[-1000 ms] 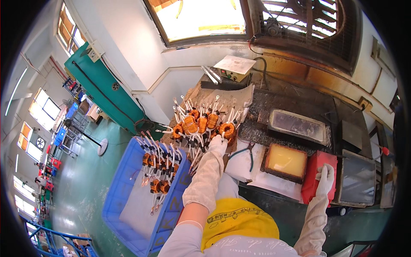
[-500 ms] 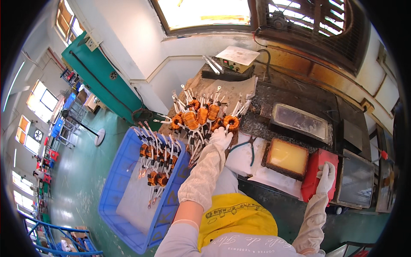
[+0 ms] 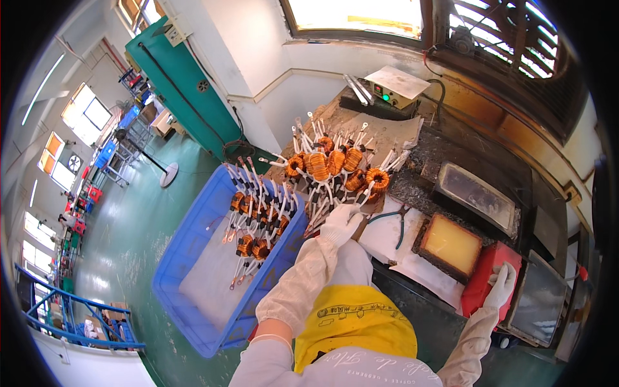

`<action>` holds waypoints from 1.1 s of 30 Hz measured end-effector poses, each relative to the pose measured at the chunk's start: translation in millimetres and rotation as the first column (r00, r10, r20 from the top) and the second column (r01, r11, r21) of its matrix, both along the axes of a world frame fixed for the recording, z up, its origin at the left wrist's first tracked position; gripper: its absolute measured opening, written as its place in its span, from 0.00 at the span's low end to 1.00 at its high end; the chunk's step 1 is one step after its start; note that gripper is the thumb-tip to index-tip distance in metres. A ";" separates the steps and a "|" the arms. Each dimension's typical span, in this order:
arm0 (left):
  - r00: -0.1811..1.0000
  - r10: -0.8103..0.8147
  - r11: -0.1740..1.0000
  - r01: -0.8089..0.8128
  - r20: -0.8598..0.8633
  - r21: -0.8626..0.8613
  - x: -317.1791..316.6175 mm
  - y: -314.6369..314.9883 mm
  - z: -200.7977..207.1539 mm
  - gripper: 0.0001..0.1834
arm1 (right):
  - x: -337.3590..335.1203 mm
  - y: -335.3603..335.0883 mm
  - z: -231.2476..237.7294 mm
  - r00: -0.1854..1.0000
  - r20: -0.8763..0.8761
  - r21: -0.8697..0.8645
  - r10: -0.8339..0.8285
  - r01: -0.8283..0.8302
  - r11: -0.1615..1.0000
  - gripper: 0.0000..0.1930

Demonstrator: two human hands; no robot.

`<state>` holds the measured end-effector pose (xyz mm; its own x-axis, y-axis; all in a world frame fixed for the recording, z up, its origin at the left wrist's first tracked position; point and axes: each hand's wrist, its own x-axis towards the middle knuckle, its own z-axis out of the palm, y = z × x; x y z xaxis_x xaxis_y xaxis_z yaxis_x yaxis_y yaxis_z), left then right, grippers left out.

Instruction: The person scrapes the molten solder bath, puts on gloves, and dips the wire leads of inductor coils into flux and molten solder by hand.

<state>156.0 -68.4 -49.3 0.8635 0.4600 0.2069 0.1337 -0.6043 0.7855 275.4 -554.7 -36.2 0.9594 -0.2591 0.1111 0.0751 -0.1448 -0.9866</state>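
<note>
While green floor [image 3: 122,258] stretches left of the blue plastic crate [image 3: 166,293], copper-orange ring coils [image 3: 316,166] cluster at the left end of the dark bench [image 3: 467,149]. The white-gloved left hand [image 3: 342,224] curls at their near side, its hold unclear; the white-gloved right hand [image 3: 501,285] touches the red rectangular box [image 3: 481,277], how tightly closed I cannot tell.

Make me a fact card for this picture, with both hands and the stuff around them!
Left hand: gloved, close to the copper coils; grip unclear
Right hand: gloved, touching the red box
Copper coils: heaped on the bench
Blue bin: holds more coils
Pliers: lying on white paper
Yellow-filled tray: between pliers and red box
Control box: at the back, green light on
</note>
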 end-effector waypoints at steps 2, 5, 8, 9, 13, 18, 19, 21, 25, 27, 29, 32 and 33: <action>1.000 -0.006 1.000 0.006 0.015 0.017 -25.6 2.7 5.2 0.13 | -0.2 0.4 0.7 1.000 0.005 -0.010 0.000 0.001 1.000 0.13; 0.998 0.049 0.999 -0.049 0.050 -0.003 -65.0 10.8 13.3 0.11 | -0.9 -0.9 1.2 1.000 0.019 -0.018 0.018 -0.018 1.000 0.13; 0.980 0.181 0.974 -0.167 0.087 -0.151 -102.9 27.4 21.4 0.10 | -0.1 -3.1 -0.4 0.999 0.034 -0.075 0.024 -0.021 0.997 0.14; 0.972 0.193 0.966 -0.165 0.130 -0.201 -117.4 35.0 24.5 0.10 | 0.9 -3.7 -1.5 0.999 0.039 -0.103 0.024 -0.019 0.995 0.14; 0.913 0.379 0.893 -0.319 0.148 -0.317 -163.1 71.7 37.4 0.12 | 5.3 -6.4 -5.7 0.999 0.029 -0.102 0.026 -0.023 0.995 0.15; 0.825 0.552 0.814 -0.504 0.118 -0.287 -214.6 108.9 34.5 0.13 | 6.3 -8.5 -7.1 0.999 0.038 -0.092 0.031 -0.027 0.995 0.16; 0.818 0.563 0.798 -0.502 0.116 -0.333 -224.5 117.3 28.7 0.15 | 5.8 -8.3 -6.7 0.999 0.035 -0.111 0.034 -0.030 0.993 0.16; 0.780 0.623 0.717 -0.537 0.063 -0.444 -247.5 139.1 12.9 0.17 | 5.4 -7.9 -5.3 1.000 0.017 -0.100 0.024 -0.022 0.995 0.16; 0.720 0.679 0.620 -0.666 -0.143 -0.415 -280.5 198.3 -22.3 0.25 | 6.9 -6.7 -3.9 0.999 -0.001 -0.097 0.034 -0.034 0.995 0.16; 0.694 0.663 0.650 -0.720 -0.282 -0.245 -287.4 214.6 -37.3 0.31 | 8.0 -7.2 -5.1 0.999 0.005 -0.108 0.034 -0.033 0.994 0.16; 0.612 0.663 0.682 -0.731 -0.431 0.010 -284.9 220.1 -47.6 0.37 | 9.1 -8.6 -7.4 1.000 0.006 -0.115 0.027 -0.026 0.993 0.16; 0.659 0.558 0.762 -0.648 -0.505 -0.003 -271.8 212.0 -56.5 0.45 | 10.1 -11.5 -11.2 1.000 0.003 -0.122 0.010 -0.010 0.993 0.16; 0.657 0.534 0.747 -0.661 -0.532 -0.066 -265.2 207.4 -59.5 0.47 | 11.0 -12.3 -12.1 1.000 0.004 -0.127 0.009 -0.008 0.992 0.16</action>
<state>-109.2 139.0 -108.7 0.3382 0.8866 -0.3155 0.7722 -0.0698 0.6316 286.3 -567.0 -48.3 0.9609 -0.2346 0.1469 0.0812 -0.2684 -0.9599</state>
